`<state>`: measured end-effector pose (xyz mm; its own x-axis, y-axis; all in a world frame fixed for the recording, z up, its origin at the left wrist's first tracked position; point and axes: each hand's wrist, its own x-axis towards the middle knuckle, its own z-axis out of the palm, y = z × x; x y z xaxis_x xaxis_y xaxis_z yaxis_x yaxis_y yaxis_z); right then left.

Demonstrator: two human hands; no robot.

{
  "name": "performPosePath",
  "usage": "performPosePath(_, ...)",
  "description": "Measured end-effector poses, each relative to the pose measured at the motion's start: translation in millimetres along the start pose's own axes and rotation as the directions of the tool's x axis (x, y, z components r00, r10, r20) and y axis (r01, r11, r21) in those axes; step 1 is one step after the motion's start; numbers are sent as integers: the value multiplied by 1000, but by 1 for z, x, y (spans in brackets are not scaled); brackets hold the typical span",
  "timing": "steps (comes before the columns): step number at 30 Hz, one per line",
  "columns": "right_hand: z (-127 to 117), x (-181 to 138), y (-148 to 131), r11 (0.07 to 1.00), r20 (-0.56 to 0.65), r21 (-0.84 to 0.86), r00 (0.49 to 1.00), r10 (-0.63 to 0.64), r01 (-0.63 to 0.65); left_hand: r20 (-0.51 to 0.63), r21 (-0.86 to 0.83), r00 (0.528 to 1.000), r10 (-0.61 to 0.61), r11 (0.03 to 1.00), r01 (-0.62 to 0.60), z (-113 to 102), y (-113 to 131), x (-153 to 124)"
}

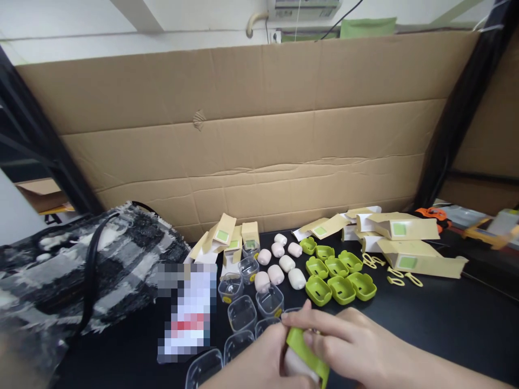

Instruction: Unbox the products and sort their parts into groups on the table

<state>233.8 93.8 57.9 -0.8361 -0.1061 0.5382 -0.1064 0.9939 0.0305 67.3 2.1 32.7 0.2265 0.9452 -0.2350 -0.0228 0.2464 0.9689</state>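
Low in the head view, both hands are closed on one small object. It is a green sleeve (300, 346) fitted over or against a whitish rounded case (298, 364); how far the case sits inside is hidden by the fingers. My left hand (259, 356) grips the case side from the left. From the right, my right hand (344, 340) presses the sleeve with thumb and fingers. Just beyond the hands stand several green sleeves (343, 290), and several pale pink and white rounded cases (297, 279) lie beside them.
Clear plastic cups (242, 314) stand left of the hands. Cream cardboard boxes (421, 256) and yellow-green loops (413, 279) lie at the right, more small boxes (225, 232) at the back. A checked fabric bag (133, 259) lies left. A cardboard wall (259, 135) closes the back.
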Motion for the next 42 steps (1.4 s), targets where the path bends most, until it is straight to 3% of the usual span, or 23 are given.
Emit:
performPosePath(5, -4, 0, -3, 995, -83, 92, 996, 32, -24, 40, 167, 995, 96, 981, -101, -4, -2, 6)
performPosePath(12, -21, -1, -6, 981, 20, 181, 997, 74, -77, 62, 203, 996, 59, 977, -71, 0, 18, 1)
performPosePath(17, -20, -4, -3, 896, -26, 425, 987, 158, -132, 82, 216, 996, 28, 975, -45, -8, 29, -21)
performPosePath(19, -17, -5, 2, 827, -141, 539, 951, 277, -161, 86, 211, 996, 10, 977, -28, -10, 32, -27)
performPosePath(21, -16, -6, 11, 771, -277, 613, 866, 416, -174, 60, 199, 998, 9, 980, -21, -14, 37, -28)
performPosePath(23, -17, -8, 24, 746, -385, 642, 768, 512, -176, -47, 264, 996, 82, 962, -67, -21, 45, -20)
performPosePath(25, -19, -10, 38, 736, -438, 653, 703, 560, -179, -215, 510, 940, 265, 851, -124, -32, 59, -3)
performPosePath(26, -19, -10, 44, 724, -440, 666, 691, 574, -178, -276, 694, 880, 385, 713, -94, -40, 68, 9)
performPosePath(27, -19, -11, 49, 708, -424, 684, 694, 582, -176, -265, 869, 823, 503, 494, -22, -48, 77, 22)
performPosePath(28, -19, -12, 52, 686, -395, 705, 704, 590, -179, -197, 971, 809, 554, 224, 83, -57, 86, 37)
performPosePath(29, -18, -12, 54, 663, -363, 725, 714, 598, -186, -172, 984, 817, 550, 137, 115, -66, 94, 52)
performPosePath(35, -9, -13, 50, 651, -313, 731, 746, 588, -207, -134, 979, 932, 336, -99, 176, -100, 113, 125)
performPosePath(42, -8, -16, 44, 569, -211, 792, 776, 595, -221, -230, 952, 967, 112, -180, 247, -104, 105, 143)
